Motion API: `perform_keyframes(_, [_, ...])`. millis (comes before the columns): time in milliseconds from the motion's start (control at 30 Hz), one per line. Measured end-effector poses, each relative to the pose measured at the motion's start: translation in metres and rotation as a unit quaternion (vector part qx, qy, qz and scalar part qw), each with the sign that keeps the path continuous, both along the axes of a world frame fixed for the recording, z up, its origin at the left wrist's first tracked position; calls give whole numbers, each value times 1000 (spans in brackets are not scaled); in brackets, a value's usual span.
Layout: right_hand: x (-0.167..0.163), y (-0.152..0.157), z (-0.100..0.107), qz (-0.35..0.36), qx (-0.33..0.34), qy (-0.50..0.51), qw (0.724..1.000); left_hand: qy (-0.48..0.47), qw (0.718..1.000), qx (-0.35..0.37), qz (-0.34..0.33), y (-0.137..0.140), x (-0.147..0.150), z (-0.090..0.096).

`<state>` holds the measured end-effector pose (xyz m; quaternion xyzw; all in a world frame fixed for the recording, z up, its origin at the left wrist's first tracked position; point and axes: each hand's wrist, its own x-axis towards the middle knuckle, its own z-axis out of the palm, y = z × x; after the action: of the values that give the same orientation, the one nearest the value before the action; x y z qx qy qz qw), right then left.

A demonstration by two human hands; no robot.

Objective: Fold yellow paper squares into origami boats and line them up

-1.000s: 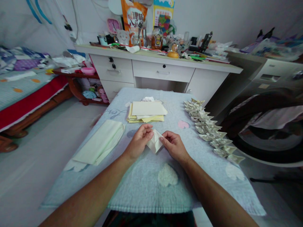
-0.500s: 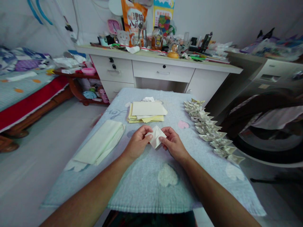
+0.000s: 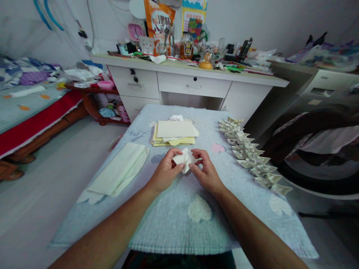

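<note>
A small folded white paper (image 3: 185, 158) is held between my two hands over the cloth-covered table. My left hand (image 3: 167, 167) pinches its left corner, thumb towards the lower middle. On the other side my right hand (image 3: 205, 167) grips the right part with thumb and fingers. The paper's near point faces me, and creases run across its middle. Just beyond my hands lies a stack of cream and yellow paper sheets (image 3: 176, 130). Along the table's right side run several folded paper boats (image 3: 249, 155) in overlapping rows. The fingertips behind the paper are partly hidden.
Folded pale green sheets (image 3: 119, 170) lie on the left of the blue cloth (image 3: 168, 224). A crumpled white tissue (image 3: 176, 117) sits behind the stack. Past the table stands a cluttered white desk (image 3: 193, 84); a washing machine (image 3: 316, 97) is at right, a bed (image 3: 36, 104) at left.
My thumbs have moved closer together at the paper's near point. The paper has changed from a flat diamond to a more bent shape with its sides raised.
</note>
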<state>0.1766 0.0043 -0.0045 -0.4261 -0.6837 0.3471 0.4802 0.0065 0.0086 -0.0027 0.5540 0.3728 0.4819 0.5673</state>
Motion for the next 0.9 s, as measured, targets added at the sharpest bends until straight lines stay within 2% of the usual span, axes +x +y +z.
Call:
perform_keyframes(100, [2,-3,4,-19,79,-103,991,70,997,19,1,2,-4,-2])
perform_keyframes(267, [3,-3,5,-11,106,-143,984,154,986,58,12,2,-6,0])
perform_keyframes(567, [4,-5,7,-2,129,-153,980,155,987,45,16,2,-4,-5])
perform_keyframes(767, [4,-6,8,13,136,-161,978,120,992,18,22,3,-3,-8])
perform_keyframes(900, [3,-6,7,15,134,-160,978,132,990,42,21,4,-3,-7])
